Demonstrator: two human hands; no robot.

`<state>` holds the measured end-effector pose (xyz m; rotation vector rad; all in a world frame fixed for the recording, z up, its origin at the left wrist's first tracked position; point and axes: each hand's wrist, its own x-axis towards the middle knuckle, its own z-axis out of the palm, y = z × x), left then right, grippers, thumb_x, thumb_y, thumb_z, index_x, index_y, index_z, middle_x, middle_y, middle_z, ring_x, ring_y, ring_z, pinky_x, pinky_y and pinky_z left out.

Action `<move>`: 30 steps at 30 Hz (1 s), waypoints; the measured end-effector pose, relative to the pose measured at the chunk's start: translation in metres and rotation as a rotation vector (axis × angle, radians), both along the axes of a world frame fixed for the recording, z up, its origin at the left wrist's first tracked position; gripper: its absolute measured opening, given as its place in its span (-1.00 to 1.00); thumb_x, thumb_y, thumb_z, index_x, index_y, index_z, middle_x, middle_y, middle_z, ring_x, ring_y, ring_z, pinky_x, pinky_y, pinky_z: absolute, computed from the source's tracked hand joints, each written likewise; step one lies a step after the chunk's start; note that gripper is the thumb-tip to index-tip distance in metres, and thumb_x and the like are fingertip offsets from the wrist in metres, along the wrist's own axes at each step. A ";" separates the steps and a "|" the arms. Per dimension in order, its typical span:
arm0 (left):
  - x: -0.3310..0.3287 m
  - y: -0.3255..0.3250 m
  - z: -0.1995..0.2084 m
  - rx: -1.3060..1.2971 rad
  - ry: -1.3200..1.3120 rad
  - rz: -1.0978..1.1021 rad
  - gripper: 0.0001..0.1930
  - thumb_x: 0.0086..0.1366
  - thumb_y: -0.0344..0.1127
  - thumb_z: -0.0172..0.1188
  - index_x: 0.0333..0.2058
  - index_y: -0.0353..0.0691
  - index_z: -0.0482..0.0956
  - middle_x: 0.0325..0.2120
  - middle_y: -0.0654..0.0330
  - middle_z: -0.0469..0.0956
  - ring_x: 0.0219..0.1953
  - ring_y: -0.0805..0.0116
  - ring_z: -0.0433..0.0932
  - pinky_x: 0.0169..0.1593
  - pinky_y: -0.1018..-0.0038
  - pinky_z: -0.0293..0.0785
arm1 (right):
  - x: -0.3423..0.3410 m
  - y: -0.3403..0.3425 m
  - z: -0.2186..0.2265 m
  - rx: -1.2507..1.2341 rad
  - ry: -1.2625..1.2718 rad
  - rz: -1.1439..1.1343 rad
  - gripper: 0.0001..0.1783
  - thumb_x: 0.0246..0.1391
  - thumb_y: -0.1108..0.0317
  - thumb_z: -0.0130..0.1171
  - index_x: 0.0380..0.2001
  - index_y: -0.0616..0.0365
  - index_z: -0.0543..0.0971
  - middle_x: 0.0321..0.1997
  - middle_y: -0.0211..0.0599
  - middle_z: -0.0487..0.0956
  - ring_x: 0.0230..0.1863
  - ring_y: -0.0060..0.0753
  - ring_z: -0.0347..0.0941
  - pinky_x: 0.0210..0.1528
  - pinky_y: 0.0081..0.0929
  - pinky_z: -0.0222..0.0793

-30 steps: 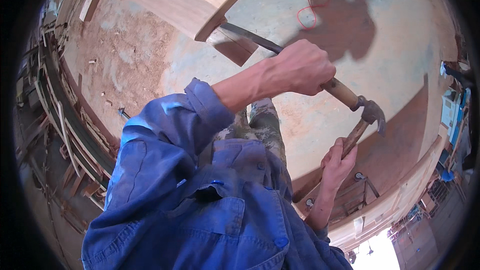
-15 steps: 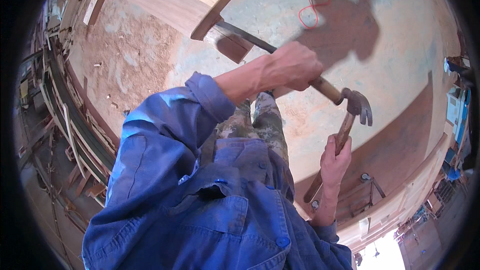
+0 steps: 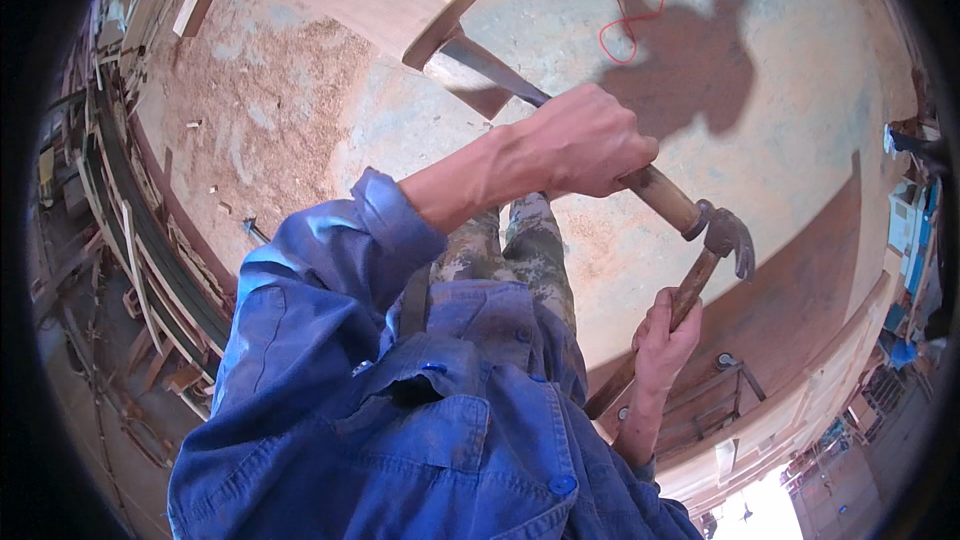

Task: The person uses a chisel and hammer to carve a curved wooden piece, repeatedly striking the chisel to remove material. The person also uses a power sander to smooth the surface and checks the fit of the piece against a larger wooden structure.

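My left hand (image 3: 585, 145) grips a long chisel (image 3: 655, 195) around the top of its wooden handle. The metal blade (image 3: 490, 65) runs up and left to the edge of a slanted wooden board (image 3: 455, 15). Lower right, my right hand (image 3: 665, 335) is closed on the wooden shaft of a claw hammer. The steel hammer head (image 3: 728, 238) sits against the butt end of the chisel handle. My blue sleeve (image 3: 330, 260) and shirt fill the lower middle, and camouflage trousers (image 3: 530, 245) show below the hands.
Sawdust (image 3: 265, 105) lies over the concrete floor at the left. A red cable (image 3: 635, 10) trails at the top, by my shadow (image 3: 700, 60). Stacked wooden frames (image 3: 110, 240) line the left side. A wooden stool (image 3: 725, 390) and long boards (image 3: 830, 380) are at the lower right.
Both hands and the tools have shifted slightly in the picture. The hammer head stays close to the end of the chisel handle, and both grips are unchanged.
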<state>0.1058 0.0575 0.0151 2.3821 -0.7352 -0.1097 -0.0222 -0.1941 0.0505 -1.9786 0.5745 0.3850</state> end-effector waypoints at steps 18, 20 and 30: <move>-0.015 0.001 -0.016 0.089 -0.026 -0.050 -0.87 -0.01 -0.30 0.26 -0.55 -0.18 0.51 -0.69 0.09 0.54 -0.56 0.06 0.60 -0.47 0.22 0.48 | -0.022 0.008 -0.012 -0.348 -0.092 0.324 -0.77 0.28 0.29 0.06 -0.23 0.27 0.38 -0.55 0.04 0.49 -0.52 0.07 0.51 -0.47 -0.14 0.31; -0.010 -0.005 -0.023 0.088 -0.051 -0.016 -0.88 0.01 -0.30 0.24 -0.55 -0.19 0.52 -0.67 0.09 0.55 -0.54 0.05 0.61 -0.45 0.21 0.50 | -0.023 0.011 -0.010 -0.306 -0.098 0.236 -0.76 0.28 0.28 0.06 -0.26 0.27 0.39 -0.57 -0.15 0.45 -0.60 -0.23 0.41 -0.53 -0.30 0.28; -0.014 -0.021 -0.034 0.197 -0.088 0.021 -0.91 0.03 -0.34 0.23 -0.60 -0.15 0.56 -0.65 0.16 0.59 -0.51 0.15 0.64 -0.45 0.29 0.54 | -0.023 -0.027 -0.024 -0.249 0.030 0.169 -0.75 0.27 0.26 0.07 -0.28 0.28 0.41 -0.55 -0.22 0.44 -0.57 -0.38 0.39 -0.50 -0.36 0.30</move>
